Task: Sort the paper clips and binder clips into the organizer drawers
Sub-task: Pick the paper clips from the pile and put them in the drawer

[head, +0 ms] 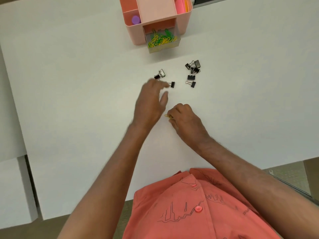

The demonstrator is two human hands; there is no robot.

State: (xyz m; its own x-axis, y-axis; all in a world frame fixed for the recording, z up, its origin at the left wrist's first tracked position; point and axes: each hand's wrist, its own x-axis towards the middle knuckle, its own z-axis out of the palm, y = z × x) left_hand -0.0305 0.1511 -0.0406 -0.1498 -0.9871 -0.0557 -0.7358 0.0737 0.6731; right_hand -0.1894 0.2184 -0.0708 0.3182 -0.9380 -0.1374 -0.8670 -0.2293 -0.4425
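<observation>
A pink organizer (134, 33) stands at the far edge of the white table. Its clear drawer (164, 46) is pulled out and holds several green and yellow paper clips (161, 38). Black binder clips lie in two groups: a few at the left (160, 75) and several at the right (192, 70). My left hand (150, 102) hovers with spread, relaxed fingers just short of one binder clip (172, 84). My right hand (186, 119) has curled fingers and pinches a yellow paper clip (167, 116) low over the table.
The organizer's top compartments hold a purple cap (135, 19) and pink and orange paper (184, 4). The table's near edge runs by my coral shirt (198, 204). A white cabinet (15, 190) sits lower left.
</observation>
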